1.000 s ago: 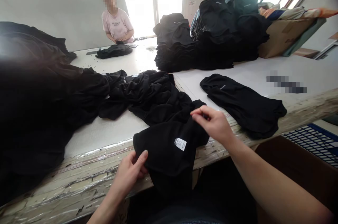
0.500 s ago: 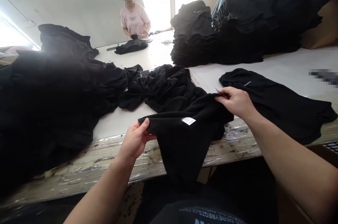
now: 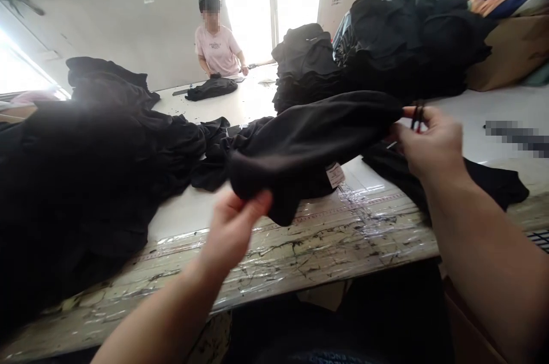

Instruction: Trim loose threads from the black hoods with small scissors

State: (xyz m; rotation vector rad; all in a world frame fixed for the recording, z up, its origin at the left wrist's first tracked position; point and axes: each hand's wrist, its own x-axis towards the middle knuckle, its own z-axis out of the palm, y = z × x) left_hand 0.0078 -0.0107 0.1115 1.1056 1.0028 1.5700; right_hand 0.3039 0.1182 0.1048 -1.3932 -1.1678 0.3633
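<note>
Evidently, garment (image 3: 317, 129) is held by both ends so cloth spans above table (image 3: 326, 244), label (image 3: 335, 175) hanging free. Left hand (image 3: 231, 226), blurred, pinches near left end, thumb uppermost; right hand (image 3: 433, 138), farther out, pinches far right end, dark loops (image 3: 417, 117) among fingers.

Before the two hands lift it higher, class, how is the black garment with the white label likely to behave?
The black garment is probably floppy: its lower part droops between the left hand and the right hand. It is likely light, since finger-and-thumb grips hold it up.
</note>
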